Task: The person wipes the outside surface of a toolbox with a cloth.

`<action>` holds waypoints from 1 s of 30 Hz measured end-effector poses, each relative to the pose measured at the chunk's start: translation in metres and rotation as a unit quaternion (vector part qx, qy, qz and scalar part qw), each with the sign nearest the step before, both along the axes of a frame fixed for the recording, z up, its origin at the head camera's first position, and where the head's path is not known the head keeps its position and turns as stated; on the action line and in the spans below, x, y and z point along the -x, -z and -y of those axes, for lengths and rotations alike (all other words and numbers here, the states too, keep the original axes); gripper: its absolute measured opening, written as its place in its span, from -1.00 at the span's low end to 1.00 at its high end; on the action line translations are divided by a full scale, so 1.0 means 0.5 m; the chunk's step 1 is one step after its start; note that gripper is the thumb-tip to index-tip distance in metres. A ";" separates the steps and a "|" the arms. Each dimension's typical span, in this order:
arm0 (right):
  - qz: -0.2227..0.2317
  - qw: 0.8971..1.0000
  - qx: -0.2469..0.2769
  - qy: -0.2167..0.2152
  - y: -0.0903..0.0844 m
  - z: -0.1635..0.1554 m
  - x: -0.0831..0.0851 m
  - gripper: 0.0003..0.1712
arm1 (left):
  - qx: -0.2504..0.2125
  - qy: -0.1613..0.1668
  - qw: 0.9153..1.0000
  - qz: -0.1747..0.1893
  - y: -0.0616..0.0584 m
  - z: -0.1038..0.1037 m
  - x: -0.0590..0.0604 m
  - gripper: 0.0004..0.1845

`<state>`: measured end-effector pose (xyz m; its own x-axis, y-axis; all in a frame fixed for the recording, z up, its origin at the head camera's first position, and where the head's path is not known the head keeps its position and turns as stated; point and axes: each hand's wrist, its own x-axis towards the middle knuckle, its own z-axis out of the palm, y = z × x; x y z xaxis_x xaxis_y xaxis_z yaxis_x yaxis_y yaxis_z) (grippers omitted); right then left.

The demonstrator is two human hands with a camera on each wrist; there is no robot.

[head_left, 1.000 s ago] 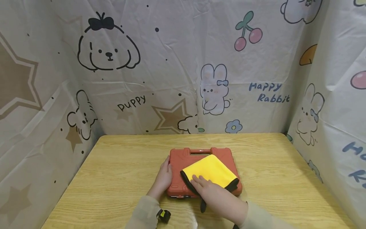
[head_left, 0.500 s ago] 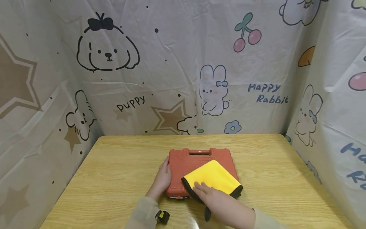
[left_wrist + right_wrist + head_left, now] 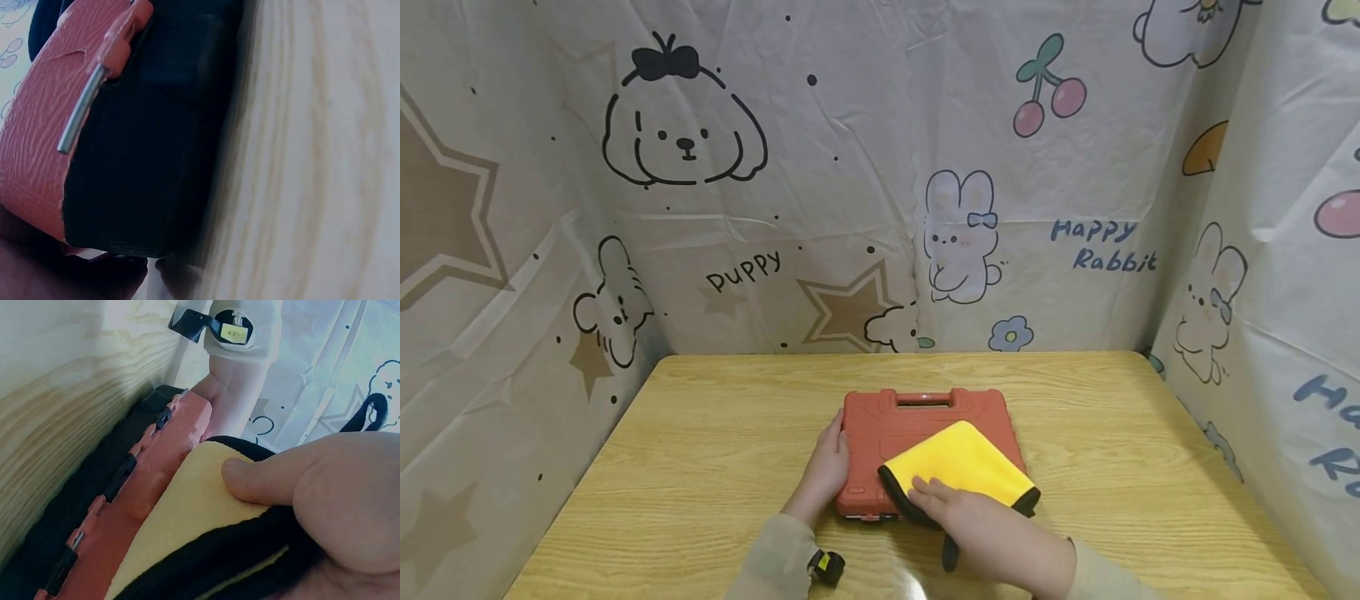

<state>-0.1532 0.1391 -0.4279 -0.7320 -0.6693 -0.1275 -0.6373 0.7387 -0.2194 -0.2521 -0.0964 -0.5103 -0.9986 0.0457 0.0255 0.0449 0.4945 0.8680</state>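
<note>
A red plastic carry case (image 3: 868,437) lies flat on the wooden table, its handle toward the far side. My left hand (image 3: 826,465) rests along the case's left side, fingers extended. A folded yellow cloth (image 3: 964,460) with black edging lies slantwise over the case's right front part. On the cloth's near part my right hand (image 3: 981,527) presses with straight fingers; the thumb (image 3: 250,481) lies on the yellow face in the right wrist view. The left wrist view shows the case's black lower half (image 3: 137,169) and a metal hinge pin (image 3: 81,109).
The wooden table (image 3: 722,433) extends around the case on all sides. Behind it hangs a white printed curtain (image 3: 850,167), with more of it along both sides. A black band (image 3: 827,567) with a yellow patch sits at the left sleeve.
My right hand and the cloth have slid a little toward the near right over the case, baring more of its top. The left hand and the case stay put.
</note>
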 end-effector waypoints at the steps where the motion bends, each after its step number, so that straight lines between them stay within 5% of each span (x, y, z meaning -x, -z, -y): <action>1: 0.009 1.000 0.006 0.007 -0.001 0.000 0.003 -0.16 | -0.002 0.000 1.000 -0.001 0.000 0.000 0.000 -0.45; 30: 0.026 0.991 0.044 0.120 0.001 -0.003 0.129 -0.26 | -0.011 0.004 1.000 0.019 -0.005 0.003 -0.002 -0.44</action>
<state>-0.2175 0.1407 -0.4284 -0.8654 -0.4870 -0.1177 -0.4318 0.8441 -0.3178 -0.2509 -0.0977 -0.5079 -0.9985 0.0542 -0.0115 0.0156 0.4743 0.8802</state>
